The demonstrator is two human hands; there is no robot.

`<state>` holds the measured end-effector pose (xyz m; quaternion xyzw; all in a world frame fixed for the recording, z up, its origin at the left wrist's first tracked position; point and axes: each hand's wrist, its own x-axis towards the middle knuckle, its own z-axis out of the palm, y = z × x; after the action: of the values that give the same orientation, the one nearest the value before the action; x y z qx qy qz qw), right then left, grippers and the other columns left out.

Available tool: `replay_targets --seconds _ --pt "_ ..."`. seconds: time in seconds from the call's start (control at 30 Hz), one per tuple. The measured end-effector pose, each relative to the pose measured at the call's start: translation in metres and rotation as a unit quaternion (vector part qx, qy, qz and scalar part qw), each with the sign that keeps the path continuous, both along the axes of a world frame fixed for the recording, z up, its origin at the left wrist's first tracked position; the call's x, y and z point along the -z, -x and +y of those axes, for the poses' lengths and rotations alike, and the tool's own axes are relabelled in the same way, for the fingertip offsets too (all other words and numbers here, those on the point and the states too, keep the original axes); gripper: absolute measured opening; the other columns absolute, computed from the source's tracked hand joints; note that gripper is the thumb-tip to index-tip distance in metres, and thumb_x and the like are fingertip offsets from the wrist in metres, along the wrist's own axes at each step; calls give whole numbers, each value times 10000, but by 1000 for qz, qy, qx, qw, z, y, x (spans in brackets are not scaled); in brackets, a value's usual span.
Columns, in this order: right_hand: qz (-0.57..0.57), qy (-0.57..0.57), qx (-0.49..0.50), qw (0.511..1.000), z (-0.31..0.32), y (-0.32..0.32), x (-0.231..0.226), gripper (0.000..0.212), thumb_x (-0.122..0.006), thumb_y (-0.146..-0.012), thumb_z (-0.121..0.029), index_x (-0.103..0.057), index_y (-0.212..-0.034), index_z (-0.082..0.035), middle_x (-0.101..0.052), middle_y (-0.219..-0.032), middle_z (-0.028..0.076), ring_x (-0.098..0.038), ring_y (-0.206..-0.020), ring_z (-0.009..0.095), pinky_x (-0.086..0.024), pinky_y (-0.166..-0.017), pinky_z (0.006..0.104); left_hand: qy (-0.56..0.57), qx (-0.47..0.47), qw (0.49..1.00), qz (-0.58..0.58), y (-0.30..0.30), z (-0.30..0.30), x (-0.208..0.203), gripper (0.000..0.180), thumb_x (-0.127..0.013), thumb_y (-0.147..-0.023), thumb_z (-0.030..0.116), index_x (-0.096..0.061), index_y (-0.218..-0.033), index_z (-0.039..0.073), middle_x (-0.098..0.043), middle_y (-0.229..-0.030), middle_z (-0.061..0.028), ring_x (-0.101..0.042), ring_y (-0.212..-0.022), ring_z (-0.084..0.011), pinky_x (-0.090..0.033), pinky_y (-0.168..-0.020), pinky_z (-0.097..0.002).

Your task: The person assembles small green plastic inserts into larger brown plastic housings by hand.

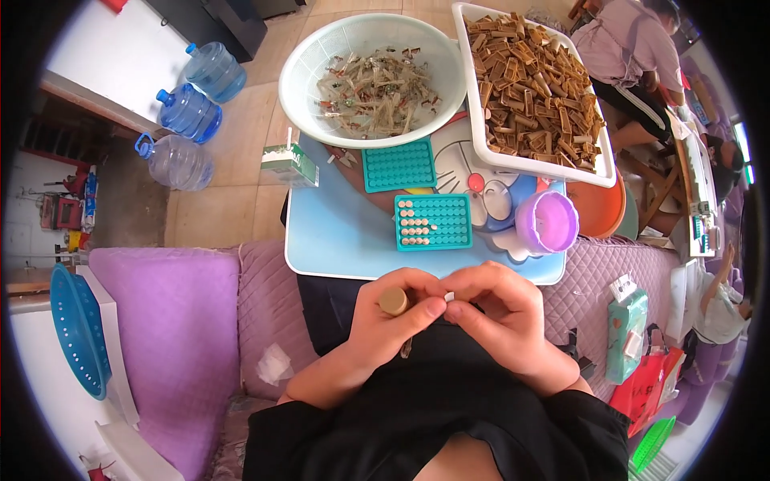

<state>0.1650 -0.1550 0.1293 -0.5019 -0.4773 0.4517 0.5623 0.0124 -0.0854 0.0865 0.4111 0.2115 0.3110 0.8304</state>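
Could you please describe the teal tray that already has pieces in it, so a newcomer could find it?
Start at the light blue cartoon table. Two teal grid trays lie at its middle; take the nearer teal tray, beside the purple cup. Unlike the empty farther tray, its left columns hold tan pieces.

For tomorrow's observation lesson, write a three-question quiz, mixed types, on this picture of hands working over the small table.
1. True or false: the left hand holds a small tan cylinder.
2. The white basket holds: A) brown sticks B) pale shreds C) bottles
3. Which teal tray is partly filled, the nearer tray or the farther tray?

Key: 1 true; 2 B; 3 nearer tray.
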Motion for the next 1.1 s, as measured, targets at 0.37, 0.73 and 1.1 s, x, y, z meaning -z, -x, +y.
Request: replay_targets --seconds 0.37,0.73,1.1 --pt "-151 10 131 980 5 -14 25 146 -658 -747 53 -596 -870 8 -665 -850 111 -668 -787 177 -522 -694 268 95 76 993 6 -11 8 14 210 -450 -910 61 -390 -1111 67 -439 -841 -22 -411 -648 -78 -367 -556 -226" --pt "-301 -180 89 932 21 -10 32 214 -657 -637 87 -575 -807 -12 -659 -901 135 -638 -825 272 -506 -745 350 196 129 971 -53 -13 10 15 351 -331 -863 44 -362 -1212 30 -433 -889 -54 -399 -697 -116 -357 -617 -266" --pt "-341 -193 67 918 22 -19 32 196 -662 -624 83 -584 -779 -8 -652 -865 111 -638 -794 278 -513 -734 362 226 142 963 -38 -13 12 15 257 -332 -869 39 -381 -1121 36 -463 -848 -66 -397 -671 -109 -353 -600 -265"
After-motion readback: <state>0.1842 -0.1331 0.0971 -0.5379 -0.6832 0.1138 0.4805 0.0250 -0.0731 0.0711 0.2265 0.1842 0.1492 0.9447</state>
